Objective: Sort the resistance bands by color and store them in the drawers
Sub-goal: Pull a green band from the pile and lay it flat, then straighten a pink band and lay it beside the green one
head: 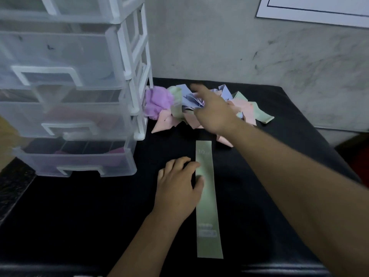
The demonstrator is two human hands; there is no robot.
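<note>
The scene was dim and flat, with soft, perhaps overhead light. The right hand (213,110) was motion-blurred, and the drawer unit (75,80) bowed near the wide-angle edge.

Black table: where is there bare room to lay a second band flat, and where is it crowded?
Bare table lies in front of the drawer unit, left of the left hand, and right of the flat green band, though the right forearm crosses above it. The back is crowded: the band pile lies beside that unit, under the right hand.
</note>
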